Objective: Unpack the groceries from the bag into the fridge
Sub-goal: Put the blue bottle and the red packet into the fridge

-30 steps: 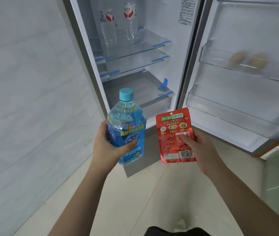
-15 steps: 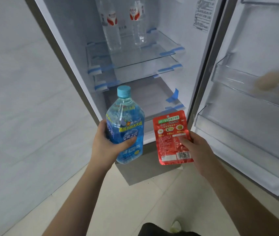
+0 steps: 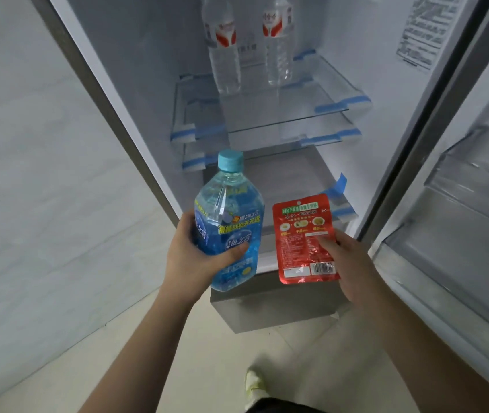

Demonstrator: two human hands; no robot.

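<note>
Hands (image 3: 198,257) (image 3: 347,260) each grip goods, blue bottle (image 3: 231,222) left, red pouch (image 3: 304,239) right, before 2 shelved water bottles (image 3: 223,55).

Two clear plastic water bottles with red-and-white labels (image 3: 224,52) stand at the back edge of the top glass fridge shelf (image 3: 282,114); its front half lies bare, the way in open past the swung-out white door (image 3: 457,204)
</note>
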